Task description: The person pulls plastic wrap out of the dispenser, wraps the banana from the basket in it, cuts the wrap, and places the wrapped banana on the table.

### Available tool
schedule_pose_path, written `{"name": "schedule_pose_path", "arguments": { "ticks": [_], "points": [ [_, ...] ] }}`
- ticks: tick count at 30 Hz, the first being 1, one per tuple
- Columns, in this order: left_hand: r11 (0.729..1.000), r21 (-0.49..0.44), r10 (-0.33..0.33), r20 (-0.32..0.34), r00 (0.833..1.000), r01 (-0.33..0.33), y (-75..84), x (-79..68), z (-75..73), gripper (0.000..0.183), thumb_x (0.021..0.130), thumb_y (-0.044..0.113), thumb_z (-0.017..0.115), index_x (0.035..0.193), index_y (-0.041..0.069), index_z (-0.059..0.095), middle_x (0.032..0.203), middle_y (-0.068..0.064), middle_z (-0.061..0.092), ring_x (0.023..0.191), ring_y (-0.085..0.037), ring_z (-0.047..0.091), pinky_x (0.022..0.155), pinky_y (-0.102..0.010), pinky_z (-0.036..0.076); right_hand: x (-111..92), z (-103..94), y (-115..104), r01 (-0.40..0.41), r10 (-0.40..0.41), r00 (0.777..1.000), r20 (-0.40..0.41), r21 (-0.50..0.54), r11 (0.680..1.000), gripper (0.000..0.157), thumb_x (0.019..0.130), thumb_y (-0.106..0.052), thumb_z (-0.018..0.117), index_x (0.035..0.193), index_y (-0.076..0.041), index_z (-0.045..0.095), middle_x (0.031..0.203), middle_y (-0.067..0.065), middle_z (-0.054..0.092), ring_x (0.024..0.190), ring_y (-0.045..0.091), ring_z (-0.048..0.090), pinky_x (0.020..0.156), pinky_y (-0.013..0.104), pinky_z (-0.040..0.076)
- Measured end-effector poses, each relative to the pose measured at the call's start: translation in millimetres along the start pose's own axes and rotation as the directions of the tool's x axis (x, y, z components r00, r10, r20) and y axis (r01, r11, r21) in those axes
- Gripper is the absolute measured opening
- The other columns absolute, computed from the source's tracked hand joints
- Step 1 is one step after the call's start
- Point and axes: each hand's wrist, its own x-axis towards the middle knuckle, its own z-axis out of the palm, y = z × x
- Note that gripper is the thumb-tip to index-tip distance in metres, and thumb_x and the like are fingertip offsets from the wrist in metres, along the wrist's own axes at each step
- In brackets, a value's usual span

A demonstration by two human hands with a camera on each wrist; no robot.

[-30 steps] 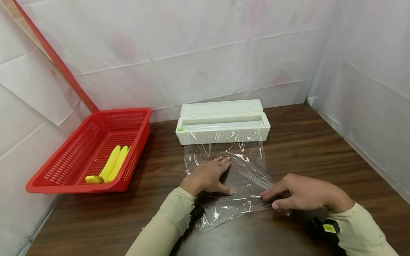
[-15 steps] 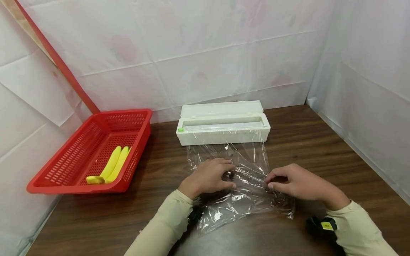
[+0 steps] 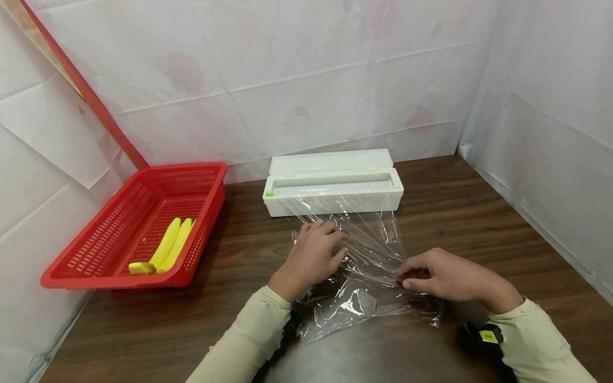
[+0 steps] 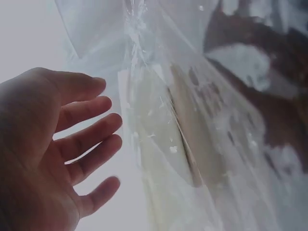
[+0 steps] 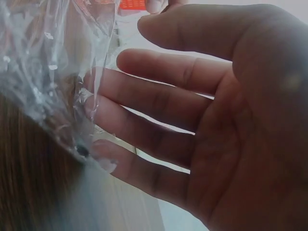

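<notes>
A sheet of clear cling film point(image 3: 351, 308) runs from the white wrap dispenser box point(image 3: 398, 198) toward me over the table, creased and wrinkled. My left hand point(image 3: 313, 252) hovers above the film's left part, fingers loosely bent and holding nothing. The left wrist view shows those fingers point(image 4: 91, 139) apart from the film. On the right side, my right hand point(image 3: 450, 276) touches the film's edge. In the right wrist view, the film point(image 5: 48, 72) lies against several fingertips point(image 5: 103, 103), while the thumb point(image 5: 183, 26) stays apart from the index finger.
A red plastic basket point(image 3: 217, 213) stands at the left with yellow bananas point(image 3: 170, 247) inside. The dispenser's lid point(image 3: 330, 161) is raised at the back, and a green piece point(image 3: 270, 193) sits at its left end. Pale sheeting point(image 3: 297, 80) hangs behind the table.
My left hand has lifted off the film and shifted toward the dispenser. My right hand has moved slightly farther from me, its fingers now loose on the film, which is more crumpled.
</notes>
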Motion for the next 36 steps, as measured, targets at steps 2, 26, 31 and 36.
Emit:
{"name": "schedule_pose_path", "arguments": {
  "ticks": [2,26,31,36],
  "points": [
    [0.999,0.026,0.024,-0.002,1.0,-0.024,3.5,-0.8,-0.8,0.025,0.092,0.032,0.072,0.115,0.021,0.074,0.113,0.004,0.066,0.109,-0.017,0.055,0.099,-0.044,0.041,-1,-1.0,0,-0.004,0.004,1.0,0.003,0.007,1.0,0.029,0.1,-0.038,0.062,0.118,-0.017,0.073,0.111,-0.01,0.071,0.097,0.005,0.064,0.083,0.034,0.055],
    [0.981,0.182,-0.004,0.372,0.928,-0.068,7.3,-44.3,-5.9,0.075,0.083,0.066,0.068,0.138,0.016,0.059,0.14,-0.006,0.055,0.129,-0.027,0.051,0.099,-0.047,0.048,10,12.0,24,-0.042,0.036,0.975,-0.219,-0.023,0.999,0.022,0.09,-0.023,0.077,0.111,-0.018,0.075,0.082,-0.01,0.057,0.072,0.006,0.051,0.063,0.025,0.046],
    [0.985,0.164,-0.01,0.366,0.931,-0.054,5.3,-45.0,-4.9,0.071,0.082,0.064,0.071,0.133,0.016,0.062,0.139,-0.005,0.055,0.128,-0.027,0.052,0.094,-0.047,0.051,7,11.0,22,-0.141,0.115,0.981,-0.157,-0.163,0.977,0.035,0.083,-0.033,0.082,0.116,-0.024,0.073,0.084,-0.004,0.046,0.075,0.01,0.042,0.065,0.028,0.038],
    [0.99,0.137,-0.011,0.35,0.937,-0.04,3.7,-46.2,-3.4,0.071,0.082,0.063,0.072,0.133,0.015,0.062,0.139,-0.005,0.055,0.128,-0.026,0.052,0.09,-0.047,0.052,6,7.9,17,-0.188,0.148,0.972,-0.181,-0.228,0.955,0.043,0.079,-0.039,0.084,0.119,-0.027,0.071,0.102,-0.002,0.051,0.094,0.018,0.049,0.078,0.038,0.045]
  ]
}}
